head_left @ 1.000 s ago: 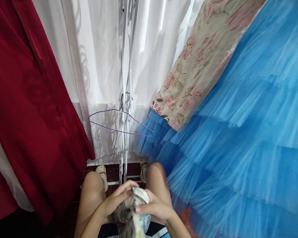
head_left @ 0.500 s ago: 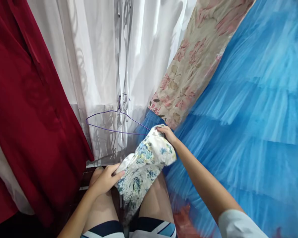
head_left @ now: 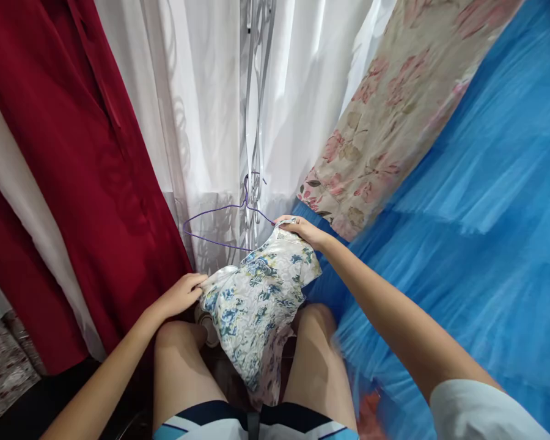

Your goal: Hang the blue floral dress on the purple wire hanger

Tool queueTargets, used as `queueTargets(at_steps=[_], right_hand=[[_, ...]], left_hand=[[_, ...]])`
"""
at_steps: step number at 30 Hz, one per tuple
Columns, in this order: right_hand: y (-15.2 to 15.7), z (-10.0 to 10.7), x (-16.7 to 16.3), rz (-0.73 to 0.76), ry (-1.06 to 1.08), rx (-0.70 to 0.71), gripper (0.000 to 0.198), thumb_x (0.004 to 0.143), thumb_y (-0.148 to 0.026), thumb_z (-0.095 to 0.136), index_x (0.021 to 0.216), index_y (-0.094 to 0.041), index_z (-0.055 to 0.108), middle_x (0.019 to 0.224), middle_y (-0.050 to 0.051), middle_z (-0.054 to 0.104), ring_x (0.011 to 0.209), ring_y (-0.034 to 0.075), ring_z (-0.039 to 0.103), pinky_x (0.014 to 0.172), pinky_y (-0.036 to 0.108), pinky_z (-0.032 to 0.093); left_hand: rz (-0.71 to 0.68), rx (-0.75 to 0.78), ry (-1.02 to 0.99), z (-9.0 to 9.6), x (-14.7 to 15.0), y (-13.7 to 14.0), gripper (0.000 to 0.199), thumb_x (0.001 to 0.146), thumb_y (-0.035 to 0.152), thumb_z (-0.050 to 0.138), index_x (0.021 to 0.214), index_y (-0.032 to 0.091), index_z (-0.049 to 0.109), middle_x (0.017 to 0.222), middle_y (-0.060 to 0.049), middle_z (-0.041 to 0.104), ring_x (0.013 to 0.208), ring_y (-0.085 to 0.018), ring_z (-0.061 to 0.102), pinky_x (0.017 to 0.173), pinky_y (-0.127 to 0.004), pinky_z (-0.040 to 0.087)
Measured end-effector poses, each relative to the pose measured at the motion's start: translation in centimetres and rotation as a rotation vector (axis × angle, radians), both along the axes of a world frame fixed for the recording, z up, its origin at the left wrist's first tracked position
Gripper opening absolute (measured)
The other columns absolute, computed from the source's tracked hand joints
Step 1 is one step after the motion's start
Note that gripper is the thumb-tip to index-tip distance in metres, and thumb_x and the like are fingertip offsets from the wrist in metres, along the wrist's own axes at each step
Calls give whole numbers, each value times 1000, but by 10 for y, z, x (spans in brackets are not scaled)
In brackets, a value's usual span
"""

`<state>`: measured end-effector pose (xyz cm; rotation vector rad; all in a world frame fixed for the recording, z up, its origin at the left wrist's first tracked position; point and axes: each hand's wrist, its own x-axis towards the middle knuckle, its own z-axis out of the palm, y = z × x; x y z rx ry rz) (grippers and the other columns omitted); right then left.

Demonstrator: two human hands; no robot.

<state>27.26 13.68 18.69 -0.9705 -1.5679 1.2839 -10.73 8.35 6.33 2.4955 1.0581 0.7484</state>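
Note:
A white floral blouse (head_left: 261, 299) with blue and green flowers hangs between my hands above my knees. My left hand (head_left: 182, 294) pinches its left shoulder edge. Up at the other shoulder, my right hand (head_left: 301, 229) grips the cloth close to the hanger. The purple wire hanger (head_left: 215, 238) hangs by its hook from grey ribbons; its left half is bare, and its right end passes behind my right fingers and the blouse. Whether that end sits inside the blouse I cannot tell.
Grey ribbons (head_left: 252, 91) dangle before a white curtain (head_left: 201, 122). A red garment (head_left: 110, 153) hangs on the left. To the right hang a pink-flowered beige cloth (head_left: 371, 134) and a blue tiered tulle dress (head_left: 476, 244). My bare knees (head_left: 176, 342) lie below the blouse.
The blouse has been spread wider and now faces me more flatly. My left hand moved left and up with its edge; my right hand moved slightly up along the hanger. The view shifted.

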Motion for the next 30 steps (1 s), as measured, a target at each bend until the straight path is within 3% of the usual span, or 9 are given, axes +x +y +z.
queueTargets(at_steps=[4,8,11,14,17,19,22,26,30], right_hand=[[-8,14,3,32,-44,6,27,66,-32,80,85,-17,68,72,-1,68,62,13,59,59,24,42],[-9,21,-2,37,-69,17,24,67,-32,80,77,-18,64,66,-4,64,57,11,54,55,21,38],[-9,23,-3,45,-74,-6,24,68,-33,80,76,-19,63,65,-5,63,57,12,56,55,22,40],[-11,18,-2,61,-86,-74,23,72,-35,77,82,-20,65,73,-1,69,66,16,64,63,26,49],[-10,7,-2,50,-117,-183,28,79,-46,69,88,-19,67,82,7,74,74,23,69,70,34,55],[-7,-1,-1,-10,-137,-191,33,81,-51,65,88,-19,67,83,10,74,76,26,70,71,38,57],[-7,-15,2,-160,-123,-66,33,80,-51,66,89,-19,66,87,8,73,84,25,68,75,35,55],[-34,-42,8,-380,-67,175,35,81,-56,64,93,-22,63,100,4,67,99,23,58,83,29,47],[-60,-62,18,-517,-99,395,36,83,-58,61,77,-22,58,73,1,57,71,20,51,63,29,41]], left_hand=[[126,118,41,9,-39,60,24,69,10,44,77,20,65,88,-5,67,91,-23,58,92,-36,40],[266,212,-9,61,-59,112,24,68,13,48,84,22,65,95,-7,67,102,-29,55,99,-45,35],[297,241,-83,101,-48,130,22,68,16,51,88,23,60,96,-6,65,103,-30,55,94,-43,39],[208,186,-177,122,-21,131,22,74,22,50,95,22,52,96,-5,65,93,-24,60,83,-36,47],[64,40,-400,128,2,121,29,76,27,56,103,21,47,110,-6,63,84,-18,63,76,-32,50],[88,25,-562,126,7,112,40,74,32,66,108,22,46,122,-8,57,73,-14,62,70,-29,49],[225,131,-543,124,3,96,40,77,41,69,106,20,53,110,-6,61,63,-11,55,61,-25,43],[262,289,-287,123,0,76,26,86,42,60,94,18,65,88,-2,64,79,-17,57,73,-26,43],[209,375,-214,125,17,66,23,90,34,53,100,18,66,99,-5,64,94,-21,60,83,-28,44]])
